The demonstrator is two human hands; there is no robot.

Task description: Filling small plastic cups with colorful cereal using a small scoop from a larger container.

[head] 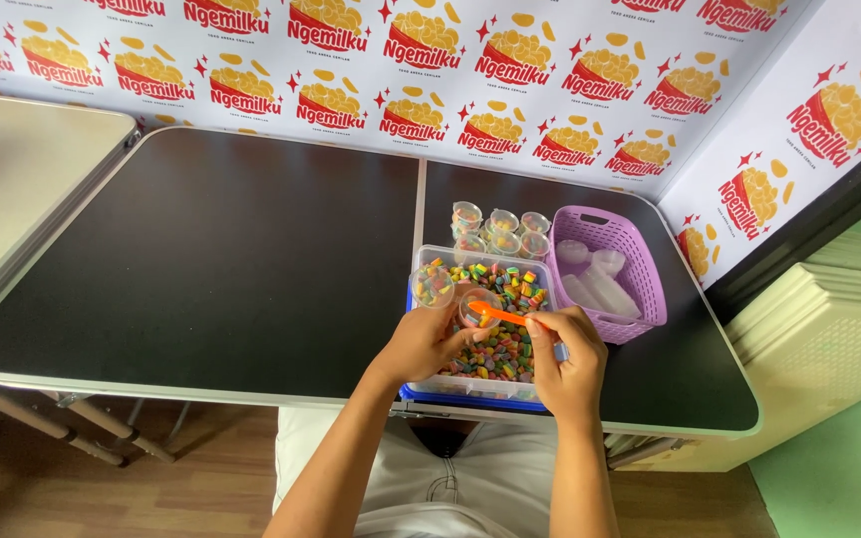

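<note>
A clear rectangular tub full of small multicoloured candies sits at the near edge of a black folding table. My left hand holds a small clear cup over the tub. Gripped in my right hand is an orange spoon whose bowl reaches over that cup. A second small cup with candies rests on the tub's left rim, just above my left hand.
Several small filled lidded cups stand behind the tub. To the right is a purple plastic basket holding empty clear cups and lids. A printed banner wall rises behind the table. A beige table adjoins on the left.
</note>
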